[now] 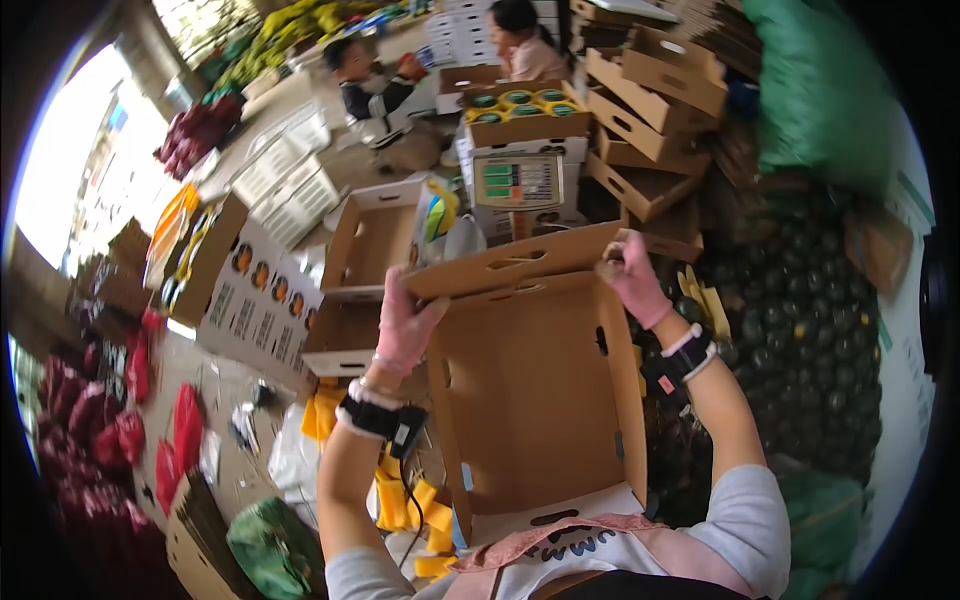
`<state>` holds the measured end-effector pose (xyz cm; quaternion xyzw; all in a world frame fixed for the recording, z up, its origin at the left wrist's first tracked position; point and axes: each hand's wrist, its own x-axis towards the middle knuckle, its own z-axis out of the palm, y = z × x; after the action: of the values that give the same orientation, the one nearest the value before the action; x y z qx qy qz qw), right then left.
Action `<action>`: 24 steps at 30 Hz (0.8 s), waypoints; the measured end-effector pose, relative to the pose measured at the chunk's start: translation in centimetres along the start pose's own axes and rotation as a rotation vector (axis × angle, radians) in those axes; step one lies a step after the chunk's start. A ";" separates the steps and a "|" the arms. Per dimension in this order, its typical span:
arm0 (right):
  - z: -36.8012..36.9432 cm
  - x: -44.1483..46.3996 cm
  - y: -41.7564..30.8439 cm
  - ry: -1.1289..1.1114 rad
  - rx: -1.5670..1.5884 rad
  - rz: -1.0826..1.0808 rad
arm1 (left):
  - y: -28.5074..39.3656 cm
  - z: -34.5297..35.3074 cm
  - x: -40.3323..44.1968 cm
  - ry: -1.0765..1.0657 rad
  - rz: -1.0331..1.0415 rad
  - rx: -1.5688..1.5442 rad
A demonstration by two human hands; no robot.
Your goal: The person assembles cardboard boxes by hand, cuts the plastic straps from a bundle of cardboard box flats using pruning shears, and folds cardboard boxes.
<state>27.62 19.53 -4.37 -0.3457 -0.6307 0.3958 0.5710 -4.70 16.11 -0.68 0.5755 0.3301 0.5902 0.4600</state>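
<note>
An open cardboard box [530,390], brown inside, lies in front of my body with its near end against my shirt. Its far end flap [515,258] stands up between my hands. My left hand [403,325], in a pink glove, grips the flap's left end, with the thumb on the near side. At the flap's right corner, my right hand [638,280], also pink-gloved, has its fingers curled round the edge. Both wrists wear black straps.
Empty trays [375,240] stand beyond my left hand. A scale display [518,182] stands ahead, before a filled box [525,112]. Stacked boxes [650,130] and dark round produce [800,330] lie right. Two people [375,95] sit at the back.
</note>
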 end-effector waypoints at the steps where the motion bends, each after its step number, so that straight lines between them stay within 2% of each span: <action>1: 0.7 -0.3 -2.0 -0.057 0.073 0.013 | -0.8 -1.0 -0.7 -0.034 0.051 0.412; 2: 0.2 -0.1 -1.2 -0.194 -0.274 -0.127 | 0.6 -0.7 -0.9 -0.085 0.048 0.555; 3: 0.5 -0.8 -0.3 -0.304 -0.194 -0.174 | 2.1 -0.8 -3.3 -0.056 0.169 0.662; 4: 0.7 -0.7 -2.4 -0.364 -0.139 -0.243 | 2.1 -1.6 -3.6 -0.152 0.143 0.573; 6: -0.9 -0.9 -2.5 -0.494 -0.050 -0.198 | 5.1 -1.0 -4.4 -0.378 0.098 0.439; 8: -1.3 -1.9 -2.4 -0.566 0.231 0.095 | 5.0 -2.6 -4.5 -0.545 -0.010 0.346; 9: -1.4 -1.4 -2.4 -0.600 -0.031 -0.006 | 5.1 -3.1 -4.6 -0.461 -0.242 0.221; 10: -1.3 -0.9 -3.2 -0.630 -0.295 -0.106 | 5.4 -3.5 -3.0 -0.566 -0.265 0.247; 11: -0.3 -0.7 -3.7 -0.564 -0.635 -0.214 | 5.4 -3.2 -1.9 -0.649 -0.210 0.545; 12: 0.4 -0.1 -3.3 -0.550 -0.660 -0.257 | 5.3 -2.7 -1.1 -0.723 -0.153 0.843; 13: 0.8 0.6 -2.5 -0.642 -0.721 -0.200 | 5.2 -1.9 -0.8 -0.704 -0.220 0.955; 14: 1.3 1.4 -2.3 -0.735 -0.780 -0.143 | 4.2 -2.0 -0.4 -0.725 -0.078 1.044; 16: 1.4 2.3 -3.7 -0.884 -0.673 -0.001 | 3.3 -1.3 0.5 -0.831 -0.177 1.244; 18: 1.1 3.6 -3.2 -1.015 -0.597 0.111 | 3.3 0.1 0.0 -0.801 -0.256 1.435; 20: 1.6 3.1 -4.1 -0.916 -0.812 -0.002 | 3.6 2.0 -0.1 -0.773 -0.338 1.601; 21: 2.3 2.7 -3.7 -0.843 -1.024 -0.015 | 3.0 2.1 -0.2 -0.755 -0.330 1.643; 22: 4.1 2.1 -5.2 -0.832 -1.337 0.036 | 2.2 2.2 -0.1 -0.741 -0.320 1.684; 24: 5.8 2.1 -6.0 -0.858 -1.515 0.109 | 1.7 2.0 0.2 -0.739 -0.318 1.664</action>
<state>21.77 18.09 1.71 -0.4831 -0.8674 -0.0071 -0.1193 -3.01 15.44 1.23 0.8203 0.5551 -0.1285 0.0500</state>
